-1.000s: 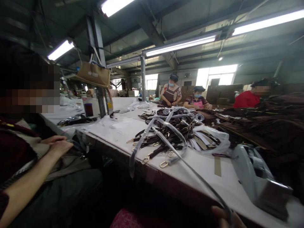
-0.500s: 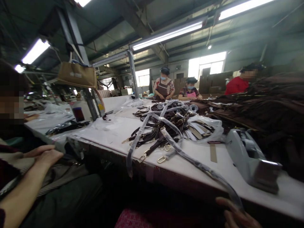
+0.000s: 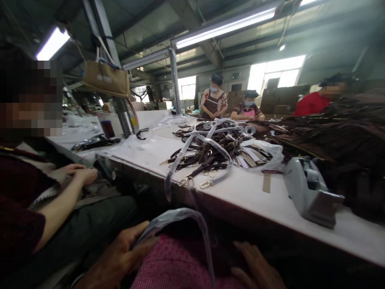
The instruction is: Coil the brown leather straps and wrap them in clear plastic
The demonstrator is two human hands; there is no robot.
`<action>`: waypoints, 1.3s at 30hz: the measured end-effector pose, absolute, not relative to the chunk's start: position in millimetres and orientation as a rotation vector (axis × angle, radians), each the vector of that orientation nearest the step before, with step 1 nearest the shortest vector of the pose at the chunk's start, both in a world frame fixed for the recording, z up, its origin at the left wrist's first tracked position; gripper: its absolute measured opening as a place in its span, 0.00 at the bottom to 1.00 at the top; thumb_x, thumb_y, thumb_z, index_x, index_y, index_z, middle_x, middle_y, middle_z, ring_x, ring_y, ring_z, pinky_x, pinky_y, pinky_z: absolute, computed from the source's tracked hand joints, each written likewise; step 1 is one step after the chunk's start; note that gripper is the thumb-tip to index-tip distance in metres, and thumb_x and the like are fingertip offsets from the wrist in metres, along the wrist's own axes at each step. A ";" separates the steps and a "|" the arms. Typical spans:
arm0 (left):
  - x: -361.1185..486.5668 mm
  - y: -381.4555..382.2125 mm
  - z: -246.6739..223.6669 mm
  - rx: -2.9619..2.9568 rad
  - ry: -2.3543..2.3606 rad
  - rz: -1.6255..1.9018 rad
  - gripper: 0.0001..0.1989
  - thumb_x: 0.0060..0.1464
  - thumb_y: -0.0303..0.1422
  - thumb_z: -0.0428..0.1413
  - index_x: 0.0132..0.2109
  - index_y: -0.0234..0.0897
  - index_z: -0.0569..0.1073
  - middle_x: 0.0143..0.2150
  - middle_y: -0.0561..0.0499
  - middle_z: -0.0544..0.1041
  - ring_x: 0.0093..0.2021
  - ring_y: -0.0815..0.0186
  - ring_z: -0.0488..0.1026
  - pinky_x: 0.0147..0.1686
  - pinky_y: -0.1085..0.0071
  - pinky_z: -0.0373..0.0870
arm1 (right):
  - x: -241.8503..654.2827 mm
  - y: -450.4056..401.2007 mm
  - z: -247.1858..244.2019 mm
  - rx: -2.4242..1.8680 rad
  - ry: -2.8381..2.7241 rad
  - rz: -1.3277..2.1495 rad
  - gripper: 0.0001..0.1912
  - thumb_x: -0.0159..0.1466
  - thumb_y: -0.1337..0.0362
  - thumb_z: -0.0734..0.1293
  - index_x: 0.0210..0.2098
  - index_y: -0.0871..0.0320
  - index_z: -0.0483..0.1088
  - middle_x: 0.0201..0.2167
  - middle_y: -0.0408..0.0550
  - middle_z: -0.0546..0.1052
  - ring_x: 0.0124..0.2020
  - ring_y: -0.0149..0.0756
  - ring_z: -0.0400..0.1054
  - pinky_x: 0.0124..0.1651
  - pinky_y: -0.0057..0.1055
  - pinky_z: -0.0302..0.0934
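Note:
A strap in clear plastic wrap (image 3: pixel 192 212) arches over the pink cloth on my lap. My left hand (image 3: pixel 124 249) pinches one end of it at the bottom left of the view. To the right of the strap is my right hand (image 3: pixel 255 263), its fingers apart and nothing visible between them. On the table (image 3: pixel 144 154) lies a pile of dark straps (image 3: pixel 207 154) with gold-coloured clasps, some wrapped in plastic. One wrapped strap (image 3: pixel 173 176) hangs over the table's front edge.
A grey tape dispenser (image 3: pixel 313 192) stands on the right, near a heap of dark brown material (image 3: pixel 345 136). Close on my left sits a person (image 3: pixel 18 192). Several people are behind the table. A tan bag (image 3: pixel 105 78) hangs from a post.
A wrapped strap that ran from the pile towards my right hand is gone from the table. My left hand has come into view with a wrapped strap; my right hand has moved left.

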State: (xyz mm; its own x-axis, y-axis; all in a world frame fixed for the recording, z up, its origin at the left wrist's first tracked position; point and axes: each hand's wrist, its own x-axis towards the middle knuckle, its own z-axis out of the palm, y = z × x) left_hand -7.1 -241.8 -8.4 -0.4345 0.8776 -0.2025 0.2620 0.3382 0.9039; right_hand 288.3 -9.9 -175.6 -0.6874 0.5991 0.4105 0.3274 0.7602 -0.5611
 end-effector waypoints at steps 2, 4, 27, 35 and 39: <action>8.2 -214.8 7.2 1.257 1.887 0.956 0.19 0.64 0.49 0.56 0.39 0.37 0.74 0.29 0.57 0.67 0.28 0.71 0.59 0.26 0.76 0.57 | 270.0 -12.5 -129.5 -0.664 -2.323 0.632 0.28 0.67 0.51 0.69 0.65 0.49 0.68 0.61 0.53 0.77 0.58 0.51 0.75 0.52 0.41 0.77; 22.0 -185.0 28.7 1.478 1.894 0.881 0.18 0.63 0.46 0.58 0.33 0.36 0.72 0.29 0.57 0.67 0.31 0.70 0.61 0.29 0.75 0.58 | 246.1 -18.9 -82.1 -0.532 -2.294 0.654 0.34 0.69 0.51 0.69 0.71 0.49 0.58 0.66 0.54 0.71 0.62 0.48 0.71 0.54 0.39 0.75; 25.9 -158.6 2.0 0.890 1.211 1.075 0.20 0.56 0.47 0.64 0.36 0.31 0.77 0.24 0.50 0.77 0.18 0.76 0.64 0.20 0.80 0.58 | 209.6 51.1 -39.2 -0.449 -2.315 0.439 0.19 0.67 0.69 0.58 0.52 0.59 0.75 0.37 0.50 0.84 0.31 0.40 0.77 0.35 0.32 0.64; 20.6 -164.8 7.1 1.125 1.472 1.097 0.19 0.58 0.47 0.61 0.43 0.35 0.71 0.26 0.60 0.65 0.24 0.73 0.57 0.24 0.76 0.53 | 209.0 47.5 -21.4 -0.474 -2.401 1.124 0.19 0.71 0.56 0.58 0.51 0.58 0.74 0.21 0.40 0.70 0.22 0.33 0.63 0.26 0.28 0.57; -2.2 -170.3 6.1 1.553 1.947 0.948 0.09 0.60 0.37 0.60 0.44 0.38 0.72 0.33 0.57 0.70 0.32 0.68 0.66 0.34 0.72 0.59 | 219.1 44.7 -15.8 -0.426 -2.679 1.201 0.19 0.73 0.53 0.57 0.44 0.58 0.74 0.17 0.38 0.68 0.19 0.31 0.62 0.23 0.25 0.55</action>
State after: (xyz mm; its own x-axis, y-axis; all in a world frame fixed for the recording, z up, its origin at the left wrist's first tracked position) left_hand -2.2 -170.3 6.1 -0.2472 0.9673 0.0563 0.6409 0.1197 0.7582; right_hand 219.1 44.7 -15.8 -0.9438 0.3278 0.0424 0.1865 0.6339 -0.7506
